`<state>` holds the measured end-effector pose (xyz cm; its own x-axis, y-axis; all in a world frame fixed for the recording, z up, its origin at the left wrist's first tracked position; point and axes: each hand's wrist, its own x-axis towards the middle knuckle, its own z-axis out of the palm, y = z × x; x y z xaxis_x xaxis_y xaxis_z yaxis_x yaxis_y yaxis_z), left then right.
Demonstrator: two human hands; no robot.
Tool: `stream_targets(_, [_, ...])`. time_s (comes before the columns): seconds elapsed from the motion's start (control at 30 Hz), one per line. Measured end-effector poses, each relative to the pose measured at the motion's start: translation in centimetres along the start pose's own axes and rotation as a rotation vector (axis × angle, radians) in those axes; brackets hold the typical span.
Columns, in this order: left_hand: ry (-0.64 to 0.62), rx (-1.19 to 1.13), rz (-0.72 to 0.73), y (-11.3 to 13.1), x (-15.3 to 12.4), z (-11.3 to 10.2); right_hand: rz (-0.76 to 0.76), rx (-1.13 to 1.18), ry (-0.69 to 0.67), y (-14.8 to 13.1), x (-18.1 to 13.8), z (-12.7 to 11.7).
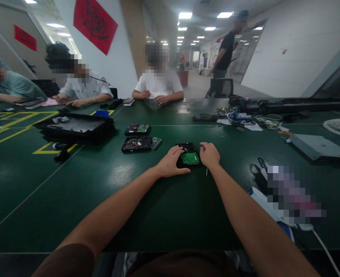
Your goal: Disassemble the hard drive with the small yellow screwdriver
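Note:
A black hard drive (183, 163) with a green circuit board (190, 158) facing up lies flat on the table. My left hand (171, 161) grips its left side, thumb along the near edge and fingers on the far left part. Just off the drive's right side, my right hand (210, 154) is closed with curled fingers. A thin silver rod (206, 172) sticks out below that hand; the rest of it is hidden, so its kind cannot be told.
Left of the drive lie two more hard drives (137, 144) and a loose circuit board (156, 143). A black tray (77, 126) stands farther left. On the right are cables (239, 116), a grey metal case (321, 146) and a white cord (325, 246). Several people sit or stand beyond.

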<state>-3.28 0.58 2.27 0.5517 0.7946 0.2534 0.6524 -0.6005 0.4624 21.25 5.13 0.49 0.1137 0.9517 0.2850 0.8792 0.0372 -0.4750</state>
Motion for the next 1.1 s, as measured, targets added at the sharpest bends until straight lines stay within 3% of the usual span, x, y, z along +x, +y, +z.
stream_targets(0.2, [-0.021, 0.045, -0.02, 0.1, -0.2, 0.1, 0.015, -0.112, -0.074, -0.3, 1.7, 0.2])
stream_targets(0.37, [-0.027, 0.071, -0.022, 0.0, 0.1, 0.1, 0.003, -0.134, -0.069, -0.6, 1.2, -0.2])
stream_targets(0.7, [0.037, -0.043, -0.264, -2.8, 2.3, -0.2, 0.068, -0.079, -0.117, -0.8, -0.3, -1.7])
stream_targets(0.93, [0.01, -0.083, -0.246, -3.5, 5.6, -1.0, 0.059, -0.068, -0.161, -0.2, -2.4, -3.1])
stream_targets(1.1, [0.039, -0.017, -0.221, -2.9, 4.0, -1.0, 0.07, -0.068, -0.179, 0.1, -2.5, -3.5])
